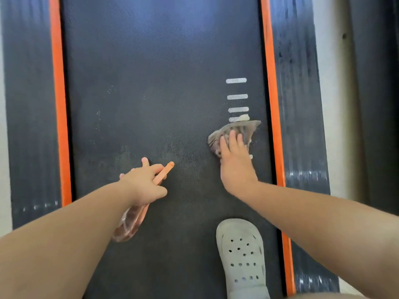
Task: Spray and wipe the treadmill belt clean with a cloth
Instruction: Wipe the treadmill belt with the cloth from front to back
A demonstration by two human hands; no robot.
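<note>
The dark treadmill belt (pixel 155 87) runs up the frame between two orange strips. My left hand (pixel 143 183) grips an orange spray bottle (pixel 131 223); its nozzle points up and to the right, and its clear body hangs below my wrist. My right hand (pixel 235 160) presses a grey cloth (pixel 239 129) flat on the belt near the right orange strip, just below several white bar marks (pixel 236 96). A pale wet or dusty smear (pixel 151 154) lies on the belt between my hands.
A foot in a grey clog (pixel 241 257) stands on the belt at the lower right. Orange strips (pixel 57 104) and ribbed black side rails (pixel 28 104) flank the belt. A pale floor and a dark curtain (pixel 375 83) lie to the right.
</note>
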